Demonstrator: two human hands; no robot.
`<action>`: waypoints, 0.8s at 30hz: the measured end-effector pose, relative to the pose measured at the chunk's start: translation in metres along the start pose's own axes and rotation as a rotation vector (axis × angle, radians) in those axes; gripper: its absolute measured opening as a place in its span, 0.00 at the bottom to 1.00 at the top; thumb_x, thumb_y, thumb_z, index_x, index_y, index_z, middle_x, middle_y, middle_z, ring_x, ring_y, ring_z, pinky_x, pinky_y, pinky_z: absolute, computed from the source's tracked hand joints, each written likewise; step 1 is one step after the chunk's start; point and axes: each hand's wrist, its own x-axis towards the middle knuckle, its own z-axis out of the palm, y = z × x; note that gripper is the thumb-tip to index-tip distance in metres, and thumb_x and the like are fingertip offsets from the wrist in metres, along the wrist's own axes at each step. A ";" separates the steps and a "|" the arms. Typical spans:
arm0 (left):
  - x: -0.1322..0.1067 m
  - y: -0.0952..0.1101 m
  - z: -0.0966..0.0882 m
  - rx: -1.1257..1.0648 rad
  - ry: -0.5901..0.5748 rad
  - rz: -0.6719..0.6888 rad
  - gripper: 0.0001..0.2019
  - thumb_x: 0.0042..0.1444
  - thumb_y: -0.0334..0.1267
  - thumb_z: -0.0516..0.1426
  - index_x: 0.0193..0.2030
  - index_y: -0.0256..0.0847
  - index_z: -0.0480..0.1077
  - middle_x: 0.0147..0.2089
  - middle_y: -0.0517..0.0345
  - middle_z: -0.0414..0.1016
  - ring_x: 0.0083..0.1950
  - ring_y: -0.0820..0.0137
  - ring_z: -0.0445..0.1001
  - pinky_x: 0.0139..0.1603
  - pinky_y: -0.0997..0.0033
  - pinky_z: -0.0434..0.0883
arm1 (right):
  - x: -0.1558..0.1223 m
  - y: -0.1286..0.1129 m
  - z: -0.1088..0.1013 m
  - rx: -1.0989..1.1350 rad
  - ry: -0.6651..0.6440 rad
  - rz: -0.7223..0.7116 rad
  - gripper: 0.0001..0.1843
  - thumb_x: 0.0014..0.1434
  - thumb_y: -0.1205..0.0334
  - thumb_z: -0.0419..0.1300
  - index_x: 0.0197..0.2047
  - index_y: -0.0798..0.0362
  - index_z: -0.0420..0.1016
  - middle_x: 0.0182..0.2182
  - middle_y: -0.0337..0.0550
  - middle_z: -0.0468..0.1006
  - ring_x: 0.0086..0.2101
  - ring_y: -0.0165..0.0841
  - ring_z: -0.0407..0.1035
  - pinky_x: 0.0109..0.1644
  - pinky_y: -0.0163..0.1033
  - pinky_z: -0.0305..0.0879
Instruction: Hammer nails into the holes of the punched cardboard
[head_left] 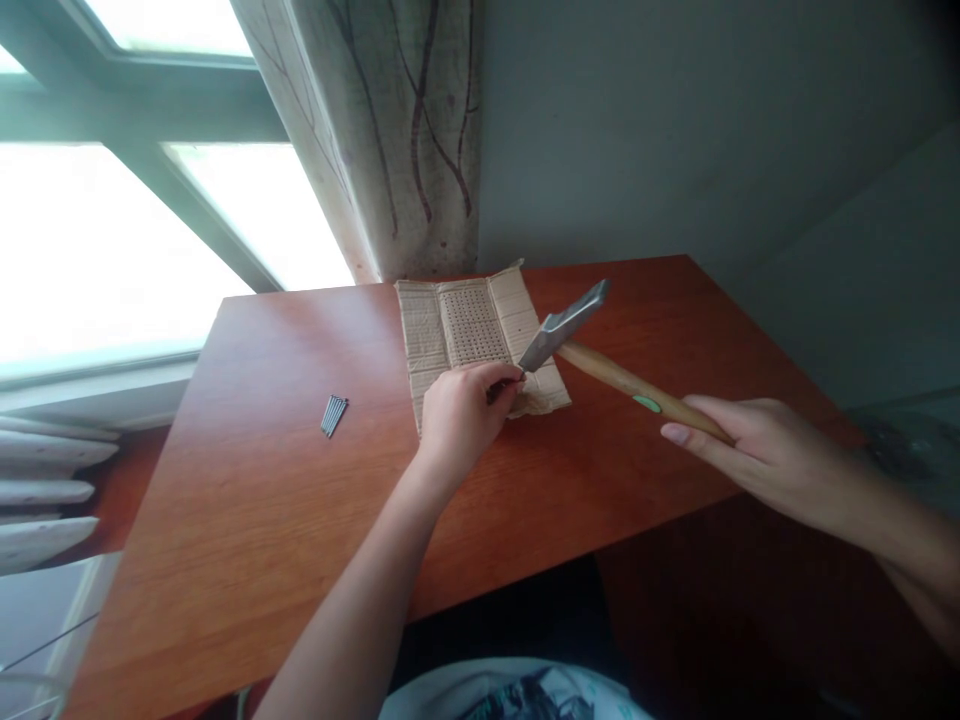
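Note:
My left hand (463,412) rests on a piece of cardboard (472,330) at the far middle of the wooden table (300,500). Its fingers are pinched on something small, likely a nail, held upright at the cardboard's near right part. My right hand (757,450) grips the wooden handle of a hammer (577,330). The hammer's grey metal head hovers just above and right of the pinched fingers. The cardboard shows a patch of many small holes in its middle.
A small bundle of loose nails (334,414) lies on the table to the left of the cardboard. A patterned curtain (405,130) hangs behind the table beside a bright window (112,250). A grey wall stands at the back right.

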 end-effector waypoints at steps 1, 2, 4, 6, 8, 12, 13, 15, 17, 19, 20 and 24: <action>0.000 0.000 0.000 0.013 -0.003 0.000 0.06 0.61 0.35 0.62 0.40 0.48 0.82 0.37 0.59 0.85 0.33 0.68 0.78 0.33 0.71 0.66 | 0.001 0.000 0.001 0.006 -0.049 -0.001 0.28 0.66 0.34 0.54 0.30 0.49 0.71 0.20 0.37 0.69 0.21 0.32 0.64 0.26 0.38 0.56; 0.000 0.000 0.000 0.025 -0.007 -0.001 0.06 0.61 0.35 0.62 0.40 0.48 0.82 0.37 0.59 0.85 0.33 0.68 0.78 0.33 0.71 0.66 | 0.001 0.000 0.001 0.013 -0.083 0.006 0.27 0.67 0.34 0.53 0.30 0.49 0.70 0.20 0.37 0.68 0.22 0.32 0.64 0.27 0.39 0.56; 0.000 0.000 0.000 0.032 -0.016 -0.002 0.06 0.61 0.35 0.62 0.40 0.48 0.82 0.37 0.59 0.85 0.33 0.68 0.78 0.33 0.71 0.66 | 0.002 -0.001 0.000 0.029 -0.086 0.026 0.28 0.67 0.34 0.52 0.30 0.49 0.69 0.20 0.37 0.66 0.22 0.32 0.62 0.27 0.39 0.55; 0.000 0.000 0.000 0.024 -0.022 -0.005 0.06 0.61 0.35 0.62 0.40 0.48 0.82 0.38 0.59 0.85 0.33 0.68 0.78 0.34 0.71 0.66 | 0.001 -0.002 -0.001 0.046 -0.064 0.040 0.29 0.66 0.33 0.52 0.29 0.49 0.67 0.20 0.36 0.65 0.22 0.31 0.61 0.27 0.39 0.54; 0.000 0.001 -0.001 0.016 -0.029 -0.009 0.06 0.61 0.35 0.62 0.40 0.47 0.82 0.38 0.59 0.85 0.34 0.67 0.79 0.35 0.70 0.67 | 0.000 -0.002 0.000 0.051 -0.065 0.040 0.28 0.66 0.33 0.53 0.29 0.49 0.67 0.20 0.36 0.64 0.22 0.31 0.60 0.27 0.39 0.53; 0.001 0.003 -0.002 0.052 -0.053 -0.016 0.06 0.60 0.34 0.62 0.38 0.47 0.82 0.37 0.59 0.85 0.34 0.66 0.78 0.33 0.69 0.65 | -0.001 0.003 0.007 0.048 -0.118 0.003 0.25 0.67 0.37 0.54 0.32 0.49 0.70 0.21 0.35 0.66 0.22 0.31 0.62 0.28 0.38 0.54; 0.001 0.003 -0.002 0.062 -0.056 -0.017 0.05 0.60 0.34 0.62 0.37 0.46 0.82 0.36 0.59 0.84 0.33 0.66 0.78 0.33 0.69 0.64 | -0.001 0.005 0.009 0.050 -0.120 -0.003 0.24 0.68 0.38 0.54 0.33 0.49 0.71 0.21 0.35 0.66 0.22 0.31 0.62 0.27 0.38 0.54; 0.002 0.004 -0.002 0.062 -0.063 -0.012 0.05 0.59 0.33 0.63 0.37 0.46 0.81 0.36 0.59 0.84 0.34 0.66 0.78 0.33 0.69 0.65 | 0.000 0.007 0.012 0.053 -0.104 -0.011 0.22 0.68 0.39 0.55 0.33 0.48 0.72 0.21 0.35 0.66 0.22 0.31 0.62 0.27 0.37 0.54; 0.002 0.005 -0.003 0.048 -0.079 -0.002 0.05 0.59 0.32 0.63 0.37 0.46 0.80 0.37 0.59 0.84 0.34 0.67 0.78 0.34 0.69 0.66 | -0.001 0.008 0.013 0.050 -0.086 -0.015 0.21 0.68 0.40 0.55 0.34 0.48 0.72 0.22 0.36 0.68 0.23 0.32 0.63 0.27 0.37 0.55; 0.001 0.007 -0.007 0.042 -0.100 0.016 0.05 0.59 0.32 0.63 0.39 0.45 0.80 0.39 0.58 0.84 0.36 0.66 0.79 0.35 0.69 0.68 | -0.002 0.008 0.012 0.047 -0.072 -0.020 0.21 0.68 0.41 0.55 0.33 0.48 0.71 0.22 0.36 0.68 0.23 0.32 0.64 0.27 0.37 0.55; 0.000 0.008 -0.009 0.048 -0.103 0.029 0.06 0.59 0.32 0.63 0.41 0.45 0.80 0.41 0.58 0.84 0.37 0.66 0.79 0.36 0.69 0.69 | -0.003 0.008 0.012 0.046 -0.067 -0.021 0.21 0.68 0.41 0.55 0.32 0.48 0.71 0.22 0.36 0.67 0.23 0.32 0.63 0.27 0.37 0.55; -0.010 0.012 -0.022 0.120 -0.041 0.116 0.10 0.62 0.33 0.61 0.49 0.46 0.79 0.49 0.55 0.83 0.46 0.62 0.80 0.44 0.64 0.72 | -0.006 0.007 0.012 0.044 -0.045 -0.018 0.23 0.67 0.40 0.56 0.29 0.48 0.68 0.21 0.35 0.67 0.22 0.32 0.62 0.26 0.37 0.55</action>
